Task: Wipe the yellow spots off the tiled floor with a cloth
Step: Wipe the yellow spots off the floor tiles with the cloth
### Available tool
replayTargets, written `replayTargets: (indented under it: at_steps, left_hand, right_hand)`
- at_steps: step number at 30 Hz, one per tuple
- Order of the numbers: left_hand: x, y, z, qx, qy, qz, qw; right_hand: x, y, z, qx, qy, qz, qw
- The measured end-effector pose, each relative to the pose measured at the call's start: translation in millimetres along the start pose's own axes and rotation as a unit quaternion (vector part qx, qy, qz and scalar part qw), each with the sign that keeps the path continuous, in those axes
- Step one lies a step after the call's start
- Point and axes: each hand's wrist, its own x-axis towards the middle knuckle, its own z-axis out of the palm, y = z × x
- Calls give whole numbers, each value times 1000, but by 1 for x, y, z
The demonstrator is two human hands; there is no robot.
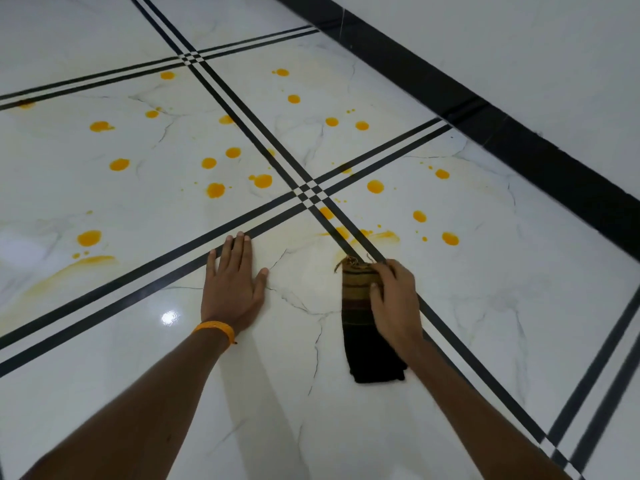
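Several yellow spots [216, 190] dot the white marble-look tiled floor [104, 202] ahead of me, with pale yellow smears [381, 235] near the crossing of the black lines and at the left [69, 268]. A dark folded cloth [367, 337] with brown stripes and a frayed end lies flat on the floor. My right hand [394, 299] presses down on its far end, fingers curled over it. My left hand [235, 282] lies flat on the tile to the left, fingers spread, holding nothing. An orange band circles my left wrist.
Double black inlay lines [313, 194] cross the floor between the tiles. A wide black border strip [485, 109] runs along the far right, with more white floor beyond it. A light glare [168, 318] shines on the tile near my left wrist.
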Motion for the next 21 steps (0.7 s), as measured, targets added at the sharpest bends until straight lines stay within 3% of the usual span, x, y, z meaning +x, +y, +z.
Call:
replayTargets:
  at_steps: [2, 5, 10, 14, 18, 21]
  left_hand:
    - [-1, 0, -1, -1, 3, -1, 1000]
    - [-1, 0, -1, -2, 6, 0, 1000]
    - [-1, 0, -2, -11, 8, 0, 1000]
    - [0, 2, -4, 2, 8, -3, 1000]
    - [-1, 2, -4, -5, 2, -4, 1000]
    - [-1, 2, -3, -5, 1, -7, 1000]
  right_hand:
    - [13, -17, -5, -19, -21, 70, 997]
    - [24, -29, -11, 58, -89, 136, 985]
    - [46, -25, -50, 143, -120, 163, 969]
    - [69, -43, -111, 233, -75, 82, 966]
    - [72, -68, -153, 195, -26, -76, 977]
    - [56, -66, -143, 154, -16, -148, 977]
